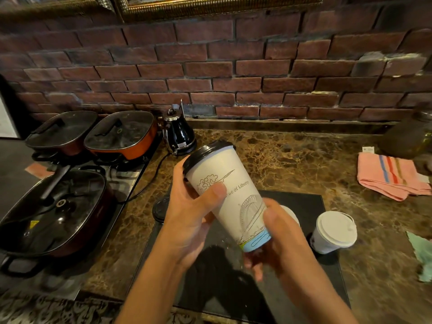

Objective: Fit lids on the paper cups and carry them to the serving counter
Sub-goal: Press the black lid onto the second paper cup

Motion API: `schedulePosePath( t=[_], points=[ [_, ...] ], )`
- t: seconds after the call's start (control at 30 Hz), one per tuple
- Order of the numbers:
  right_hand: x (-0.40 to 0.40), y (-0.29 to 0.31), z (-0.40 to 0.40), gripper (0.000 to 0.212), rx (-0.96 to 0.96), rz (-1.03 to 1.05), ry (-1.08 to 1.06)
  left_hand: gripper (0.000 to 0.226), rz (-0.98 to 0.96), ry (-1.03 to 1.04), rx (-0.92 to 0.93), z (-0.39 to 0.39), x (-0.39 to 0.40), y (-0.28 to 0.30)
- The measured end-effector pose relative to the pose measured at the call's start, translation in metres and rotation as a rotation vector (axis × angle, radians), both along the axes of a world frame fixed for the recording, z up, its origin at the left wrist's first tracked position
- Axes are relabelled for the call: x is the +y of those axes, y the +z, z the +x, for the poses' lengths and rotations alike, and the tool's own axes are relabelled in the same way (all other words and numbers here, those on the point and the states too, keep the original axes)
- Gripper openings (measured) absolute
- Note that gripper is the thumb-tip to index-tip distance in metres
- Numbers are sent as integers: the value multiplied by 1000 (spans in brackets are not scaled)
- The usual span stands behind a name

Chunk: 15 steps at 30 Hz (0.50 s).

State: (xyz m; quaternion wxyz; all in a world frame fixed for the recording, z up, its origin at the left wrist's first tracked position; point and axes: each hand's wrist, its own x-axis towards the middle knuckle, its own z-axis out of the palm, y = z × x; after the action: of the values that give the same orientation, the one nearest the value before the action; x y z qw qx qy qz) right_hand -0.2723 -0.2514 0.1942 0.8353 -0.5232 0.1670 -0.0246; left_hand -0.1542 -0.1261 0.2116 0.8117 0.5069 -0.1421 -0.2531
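A tall white printed paper cup (230, 183) with a black lid (204, 150) is held tilted to the left above a black mat (306, 206). My left hand (189, 213) grips its upper half, thumb across the print. My right hand (278, 237) wraps its blue-banded base. A short white cup with a white lid (334, 231) stands on the mat's right edge. Another white cup (291, 213) is mostly hidden behind my right hand. A loose black lid (160, 208) lies on the marble counter left of the mat.
Three lidded square pans (119, 136) sit on a stove at the left. A black kettle (180, 134) stands by the brick wall. A pink striped cloth (392, 177) and a dark jar (411, 136) lie at the right, a green cloth (423, 256) at the right edge.
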Motion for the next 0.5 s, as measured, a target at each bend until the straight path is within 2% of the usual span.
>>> schedulePosePath(
  t=[0.07,0.13,0.17,0.23,0.33,0.4,0.43,0.47,0.5],
  points=[
    [-3,1,0,48,-14,-491,-83,87,28,17,-23,0,-2,-2],
    [-3,2,0,53,-23,-699,-98,82,30,15,-8,-1,-3,-3],
    [-3,1,-1,52,-26,-712,-102,82,21,9,2,-1,-3,-4],
    [-5,1,-1,50,-42,-482,-55,92,-15,-16,27,-2,-3,-4],
    [-10,3,-3,65,-50,203,130,108,-84,-67,89,-7,-4,-4],
    [-10,2,-5,69,-10,595,289,106,-98,-79,100,-9,-5,-5],
    [-10,0,-5,70,-5,664,312,104,-90,-70,91,-9,-6,-5],
    [-11,-1,-4,71,-1,630,287,103,-76,-56,79,-8,-6,-5],
    [-12,-2,-3,70,-10,472,217,103,-56,-37,60,-7,-7,-4]
  ],
)
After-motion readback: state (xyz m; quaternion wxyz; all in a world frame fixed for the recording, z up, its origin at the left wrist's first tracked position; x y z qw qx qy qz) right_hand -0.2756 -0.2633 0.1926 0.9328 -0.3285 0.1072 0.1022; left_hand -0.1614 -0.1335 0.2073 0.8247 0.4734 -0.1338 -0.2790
